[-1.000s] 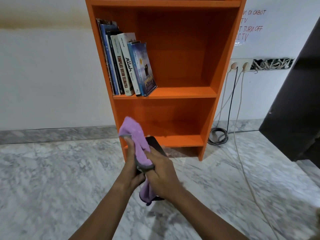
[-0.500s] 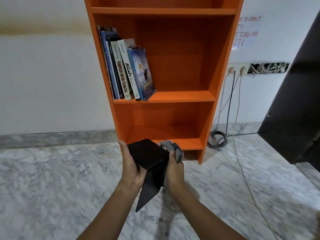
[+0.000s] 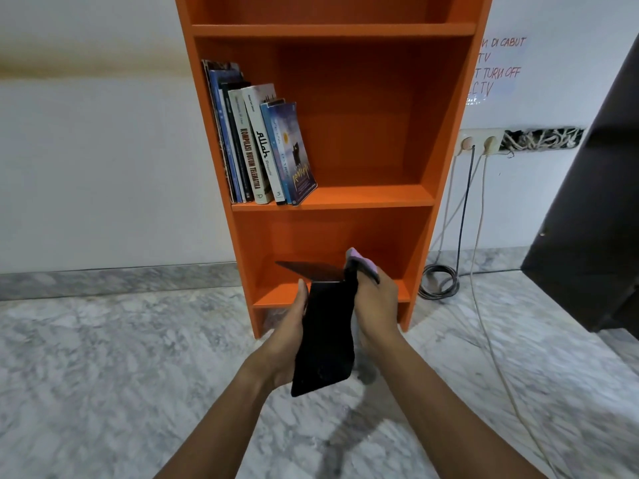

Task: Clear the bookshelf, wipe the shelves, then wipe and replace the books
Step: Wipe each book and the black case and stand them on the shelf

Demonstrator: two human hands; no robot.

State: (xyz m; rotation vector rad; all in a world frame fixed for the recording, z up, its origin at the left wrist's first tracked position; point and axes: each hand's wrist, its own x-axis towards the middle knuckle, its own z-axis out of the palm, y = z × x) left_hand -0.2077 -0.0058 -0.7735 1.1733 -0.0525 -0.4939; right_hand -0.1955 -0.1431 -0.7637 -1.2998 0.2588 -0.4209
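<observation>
Before the lowest shelf of the orange bookshelf [image 3: 446, 133], a black book [image 3: 325, 340] is gripped along its left edge by the left hand [image 3: 287, 326], thumb on the front, fingers hidden behind. A purple cloth [image 3: 363, 266] is bunched in the curled fingers of the right hand [image 3: 377, 305] and held at the book's upper right corner.

One second ago the cloth was draped over the book between both hands. Half a second ago it had already been gathered to the right and the book was tilted. Now the book is held more upright, one dark face turned to the camera and the other cover jutting out level at the top.

On the middle shelf [image 3: 363, 197] a row of books [image 3: 262, 150] is kept as before, leaned against the left panel. To the right, cables [image 3: 439, 281] are led from a wall socket [image 3: 479, 143] down to the marble floor [image 3: 103, 357].
</observation>
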